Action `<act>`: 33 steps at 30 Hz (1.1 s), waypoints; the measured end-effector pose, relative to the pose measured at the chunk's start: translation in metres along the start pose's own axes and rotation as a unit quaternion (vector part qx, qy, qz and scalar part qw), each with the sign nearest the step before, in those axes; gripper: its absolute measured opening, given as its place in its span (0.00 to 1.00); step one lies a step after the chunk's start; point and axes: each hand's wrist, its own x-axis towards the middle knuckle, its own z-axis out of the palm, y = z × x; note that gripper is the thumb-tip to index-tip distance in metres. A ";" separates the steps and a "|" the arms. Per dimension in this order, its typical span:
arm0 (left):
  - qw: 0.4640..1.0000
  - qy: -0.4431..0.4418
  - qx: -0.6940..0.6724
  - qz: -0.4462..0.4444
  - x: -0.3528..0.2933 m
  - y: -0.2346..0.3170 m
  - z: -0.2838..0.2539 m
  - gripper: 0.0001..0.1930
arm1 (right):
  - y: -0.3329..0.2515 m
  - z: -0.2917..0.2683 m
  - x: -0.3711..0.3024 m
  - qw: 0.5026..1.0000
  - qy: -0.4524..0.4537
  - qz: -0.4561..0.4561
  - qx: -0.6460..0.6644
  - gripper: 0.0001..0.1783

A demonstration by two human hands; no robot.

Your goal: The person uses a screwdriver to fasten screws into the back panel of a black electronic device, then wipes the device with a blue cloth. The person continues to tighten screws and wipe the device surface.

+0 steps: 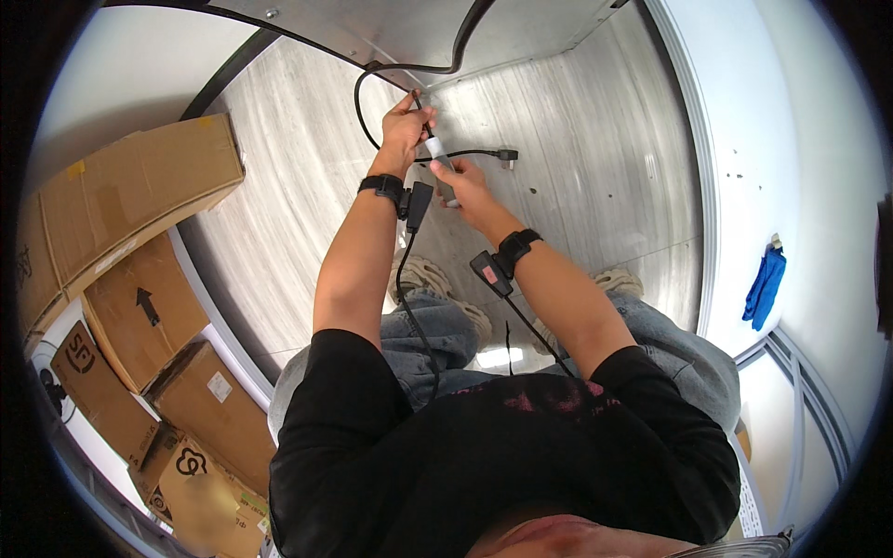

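Pale wood-grain flooring (595, 177) fills most of my view, with a silver metal panel (521, 33) standing at its far edge. Down my left side I see stacked brown cardboard boxes (219, 409); a blue cloth (765, 288) hangs on the white wall (795, 177) to the right. A black cable (460, 46) curves down along the panel and loops around near the left hand. Over the floor, ahead of the shoes, I have both hands close together. The right hand (473, 191) is wrapped around a grey-and-white cylinder (447, 175), which tilts with its upper end toward the left hand (405, 126). Those left fingers are bent beside a thin dark length above the cylinder; I cannot tell whether they grip it. Just right of the cylinder, a black plug (507, 156) ends a thin lead.
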 end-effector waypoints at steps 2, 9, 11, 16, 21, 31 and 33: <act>0.998 -0.011 0.060 0.024 0.001 -0.006 0.000 0.30 | 0.020 -0.011 0.018 0.999 -0.022 0.036 -0.006 0.16; 0.973 -0.033 0.207 0.097 0.022 -0.036 -0.018 0.25 | 0.020 -0.020 0.004 0.992 -0.053 0.072 0.089 0.19; 0.992 -0.056 0.099 0.047 0.015 -0.021 -0.006 0.18 | 0.001 -0.035 0.002 0.996 -0.051 0.055 0.051 0.18; 0.996 -0.083 -0.025 0.003 -0.014 0.019 0.029 0.07 | -0.090 -0.075 -0.015 0.979 -0.044 0.040 -0.193 0.17; 0.984 -0.175 0.022 0.021 -0.042 0.046 0.090 0.09 | -0.224 -0.133 -0.067 0.877 -0.044 0.047 -0.477 0.13; 0.938 -0.318 0.073 0.117 -0.096 0.078 0.257 0.09 | -0.359 -0.271 -0.240 0.756 0.121 -0.012 -0.643 0.22; 0.928 -0.322 0.130 0.133 -0.107 0.073 0.292 0.10 | -0.351 -0.309 -0.265 0.797 0.129 -0.040 -0.588 0.21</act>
